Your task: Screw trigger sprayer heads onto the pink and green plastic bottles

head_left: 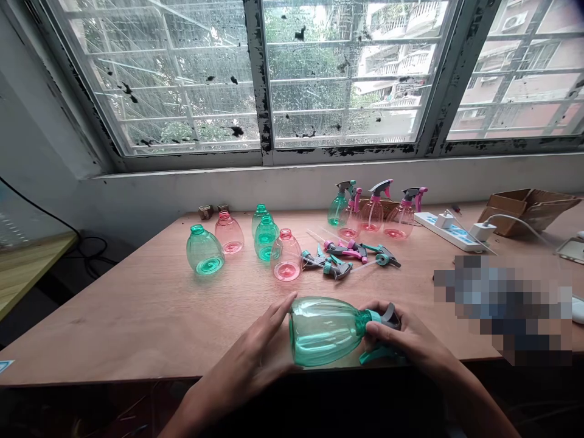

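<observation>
The held bottle is translucent green, its sprayer teal and grey. Toward twelve o'clock, loose spray heads mix grey, pink and teal. The pinkish-brown counter shows faint grain.

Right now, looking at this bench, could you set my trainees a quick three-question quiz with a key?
1. Multiple choice: which part of the held bottle is the right grip at?
A) The base
B) The neck end
C) The middle of its side

2. True or false: every upright bottle without a spray head is pink.

3. Count: how many upright bottles have spray heads fitted?

Key:
1. B. The right grip is at the neck and spray head; the left grip is by the base.
2. False. Three headless green bottles stand with two headless pink bottles.
3. Four: one fitted green bottle and three fitted pink bottles.
</observation>
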A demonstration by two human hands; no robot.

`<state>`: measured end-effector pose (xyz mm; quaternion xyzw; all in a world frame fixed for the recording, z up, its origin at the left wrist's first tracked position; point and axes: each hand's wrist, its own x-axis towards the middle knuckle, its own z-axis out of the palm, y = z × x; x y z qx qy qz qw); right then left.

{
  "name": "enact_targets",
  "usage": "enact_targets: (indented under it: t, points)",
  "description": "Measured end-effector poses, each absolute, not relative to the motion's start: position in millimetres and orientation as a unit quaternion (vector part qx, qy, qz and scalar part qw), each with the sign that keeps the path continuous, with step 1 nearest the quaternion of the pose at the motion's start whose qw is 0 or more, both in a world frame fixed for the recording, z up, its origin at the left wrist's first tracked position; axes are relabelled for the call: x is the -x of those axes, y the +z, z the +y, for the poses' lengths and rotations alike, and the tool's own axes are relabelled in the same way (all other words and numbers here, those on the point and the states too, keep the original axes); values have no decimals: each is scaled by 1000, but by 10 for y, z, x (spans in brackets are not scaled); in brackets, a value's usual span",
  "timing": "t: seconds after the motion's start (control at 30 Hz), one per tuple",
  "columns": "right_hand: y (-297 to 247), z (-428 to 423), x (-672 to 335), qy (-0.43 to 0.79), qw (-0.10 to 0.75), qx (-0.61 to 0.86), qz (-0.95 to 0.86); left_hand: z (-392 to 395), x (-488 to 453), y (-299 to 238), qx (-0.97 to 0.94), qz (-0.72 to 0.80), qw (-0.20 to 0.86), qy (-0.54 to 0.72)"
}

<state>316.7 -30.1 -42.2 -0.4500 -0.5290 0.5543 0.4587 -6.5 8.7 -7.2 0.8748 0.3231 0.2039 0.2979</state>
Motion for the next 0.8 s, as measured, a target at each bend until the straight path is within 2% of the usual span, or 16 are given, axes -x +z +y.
enact_targets:
  t: [0.57, 0.8]
  points:
    - [-443, -286, -3181, 552, 464, 446, -530, 90, 83, -98, -872, 304, 317, 218]
    - [-474, -285, -3207, 559, 456, 444, -532, 59, 46, -118, -872, 356, 265, 208]
